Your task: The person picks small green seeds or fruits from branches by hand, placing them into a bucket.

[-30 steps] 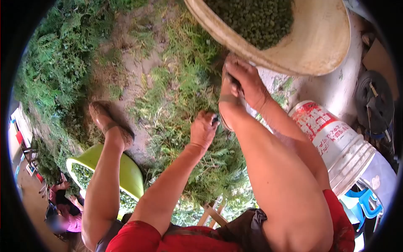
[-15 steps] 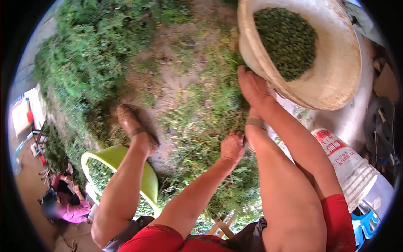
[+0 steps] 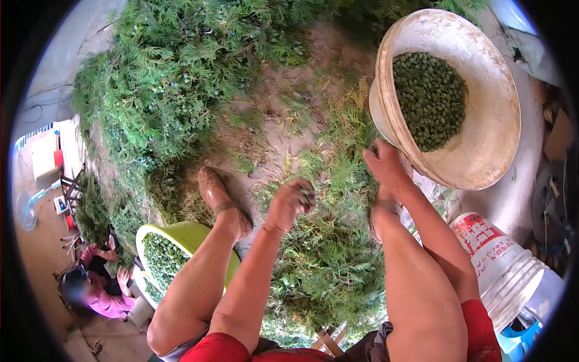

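Note:
My left hand (image 3: 291,204) is raised above the green sprigs (image 3: 338,265), between my feet, its fingers curled round small dark bits too blurred to name. Beside the lower rim of the large whitish bucket (image 3: 491,145), my right hand (image 3: 386,163) has its fingers bent inward; whatever they hold, if anything, is hidden. Small green cones (image 3: 428,99) fill part of that tilted bucket. By my left leg stands a lime-green basin (image 3: 190,235) with more small green pieces (image 3: 161,259) in it.
Leafy branches (image 3: 175,78) are heaped at the upper left. White buckets with red print (image 3: 491,247) stand at the right. A person in pink (image 3: 108,301) sits at the lower left, near a blue fan (image 3: 30,208).
My left hand has moved up and left, away from beside my right leg. The view has shifted, so the bucket and basin appear lower and farther right. My right hand stays near the bucket.

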{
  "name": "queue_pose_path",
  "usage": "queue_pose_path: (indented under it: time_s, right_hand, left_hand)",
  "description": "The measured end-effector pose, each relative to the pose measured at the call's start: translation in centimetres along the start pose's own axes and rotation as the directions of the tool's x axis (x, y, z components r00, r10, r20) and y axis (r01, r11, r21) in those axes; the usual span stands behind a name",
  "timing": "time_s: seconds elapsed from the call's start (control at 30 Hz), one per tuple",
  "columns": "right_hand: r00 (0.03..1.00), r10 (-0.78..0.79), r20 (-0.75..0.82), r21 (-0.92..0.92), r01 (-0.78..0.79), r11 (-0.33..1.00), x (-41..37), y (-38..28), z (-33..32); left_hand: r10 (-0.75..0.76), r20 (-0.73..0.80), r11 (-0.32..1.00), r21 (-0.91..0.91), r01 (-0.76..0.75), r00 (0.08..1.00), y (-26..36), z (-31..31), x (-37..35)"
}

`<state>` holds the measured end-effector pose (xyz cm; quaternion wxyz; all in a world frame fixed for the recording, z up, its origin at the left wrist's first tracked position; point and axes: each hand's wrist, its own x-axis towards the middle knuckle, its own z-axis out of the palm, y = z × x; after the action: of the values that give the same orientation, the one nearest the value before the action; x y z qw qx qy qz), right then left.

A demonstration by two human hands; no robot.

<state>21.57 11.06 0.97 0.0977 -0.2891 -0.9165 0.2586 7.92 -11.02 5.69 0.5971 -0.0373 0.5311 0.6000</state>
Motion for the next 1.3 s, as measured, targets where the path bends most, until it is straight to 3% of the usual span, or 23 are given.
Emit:
queue_pose_path:
  time_s: [0.03, 0.07, 0.1, 0.13, 0.2, 0.27, 0.33, 0.37, 0.43, 0.5, 0.57, 0.6, 0.67, 0.73, 0.77, 0.83, 0.9, 0.97, 1.0, 1.13, 1.2, 1.23, 1.3]
  right_hand:
    - [0.891, 0.300, 0.342, 0.534, -0.446, 0.718, 0.1, -1.5, -2.6]
    - [0.627, 0.267, 0.732, 0.640, -0.767, 0.047, 0.0, -2.4, -3.9]
    - [0.629, 0.264, 0.731, 0.642, -0.765, 0.046, -0.4, -2.6, -4.0]
    - [0.652, 0.175, 0.738, 0.669, -0.742, -0.053, -0.7, -2.7, -4.2]
    - [0.656, 0.003, 0.754, 0.640, -0.734, -0.226, -0.6, -2.4, -4.1]
    - [0.585, 0.033, 0.811, 0.565, -0.766, -0.306, -0.2, -3.3, -4.3]
    - [0.449, 0.022, 0.893, 0.416, -0.808, -0.417, 0.3, -4.6, -4.6]
    - [0.457, 0.022, 0.889, 0.424, -0.805, -0.414, 0.5, -5.1, -4.8]
    - [0.386, -0.086, 0.919, 0.280, -0.789, -0.546, 0.9, -6.0, -5.1]
    - [0.359, -0.018, 0.933, 0.300, -0.804, -0.513, 0.4, -5.6, -4.8]
    - [0.337, -0.122, 0.934, 0.245, -0.849, -0.468, -0.8, -3.7, -3.6]
    - [0.356, -0.109, 0.928, 0.271, -0.846, -0.458, -0.9, -3.8, -4.0]
    - [0.388, -0.079, 0.918, 0.322, -0.847, -0.422, -1.4, -3.5, -4.6]
    - [0.386, -0.021, 0.922, 0.349, -0.855, -0.383, -1.6, -3.3, -5.4]
    - [0.392, -0.015, 0.920, 0.356, -0.852, -0.385, -1.9, -2.9, -5.3]
    - [0.449, 0.007, 0.893, 0.415, -0.819, -0.395, -2.8, -2.1, -5.2]
    - [0.445, 0.041, 0.894, 0.421, -0.809, -0.409, -3.3, -1.7, -5.1]
    - [0.532, -0.002, 0.847, 0.493, -0.786, -0.373, -3.8, -1.3, -4.8]
    - [0.529, -0.004, 0.848, 0.490, -0.787, -0.374, -3.7, -1.3, -4.9]
    - [0.474, 0.046, 0.879, 0.459, -0.816, -0.352, -3.1, -1.5, -5.0]
    - [0.484, 0.057, 0.873, 0.469, -0.802, -0.369, -2.9, -2.2, -5.5]
    - [0.473, 0.054, 0.879, 0.458, -0.808, -0.370, -2.7, -2.6, -5.9]
    - [0.403, 0.033, 0.915, 0.382, -0.835, -0.396, -2.0, -3.2, -6.5]
  left_hand:
    - [0.046, -0.053, 0.998, -0.027, -0.048, 0.997, 1.0, -1.0, 0.5]
    - [0.103, -0.029, 0.993, -0.055, -0.105, 0.994, 2.3, -1.9, 1.0]
    - [0.160, -0.003, 0.984, -0.083, -0.160, 0.987, 3.4, -2.6, 1.3]
    - [0.196, -0.103, 0.958, -0.192, -0.213, 0.975, 4.3, -2.8, 1.4]
    - [0.241, -0.126, 0.954, -0.153, -0.259, 0.962, 5.2, -2.4, 2.4]
    - [0.286, -0.091, 0.952, -0.082, -0.293, 0.954, 6.2, 0.6, 2.5]
    - [0.208, 0.088, 0.965, 0.146, -0.219, 0.974, 5.9, 4.7, 2.3]
    - [0.213, 0.203, 0.879, 0.386, -0.278, 0.956, 6.1, 6.4, 1.9]
    - [0.083, 0.220, 0.914, 0.371, -0.162, 0.972, 7.3, 8.5, 1.5]
    - [0.319, 0.082, 0.719, 0.628, -0.297, 0.944, 9.3, 7.6, 3.1]
    - [0.462, -0.168, 0.763, 0.575, -0.294, 0.871, 11.0, 5.0, 6.9]
    - [0.490, -0.264, 0.689, 0.702, -0.183, 0.830, 13.2, 5.0, 8.2]
    - [0.789, -0.101, 0.302, 0.923, -0.238, 0.606, 15.0, 2.1, 14.7]
    - [0.792, -0.109, 0.078, 0.994, 0.077, 0.601, 17.2, 3.3, 18.5]
    - [0.793, -0.102, 0.075, 0.995, 0.069, 0.601, 18.0, 3.4, 20.0]
    - [0.637, -0.006, -0.412, 0.843, 0.347, 0.771, 18.9, 3.3, 22.1]
    - [0.605, -0.050, -0.339, 0.887, 0.314, 0.795, 19.2, 2.6, 22.6]
    - [0.693, -0.045, -0.146, 0.968, 0.202, 0.720, 18.6, 1.2, 21.6]
    - [0.754, 0.032, -0.189, 0.967, 0.170, 0.656, 17.3, 0.5, 20.7]
    - [0.723, -0.029, -0.022, 0.998, 0.065, 0.691, 12.7, -2.8, 17.2]
    - [0.577, -0.265, 0.606, 0.773, -0.188, 0.772, 10.3, -4.3, 16.0]
    - [0.570, -0.275, 0.612, 0.770, -0.177, 0.774, 10.1, -3.4, 14.4]
    - [0.449, -0.255, 0.835, 0.460, -0.301, 0.856, 10.2, -1.7, 11.8]
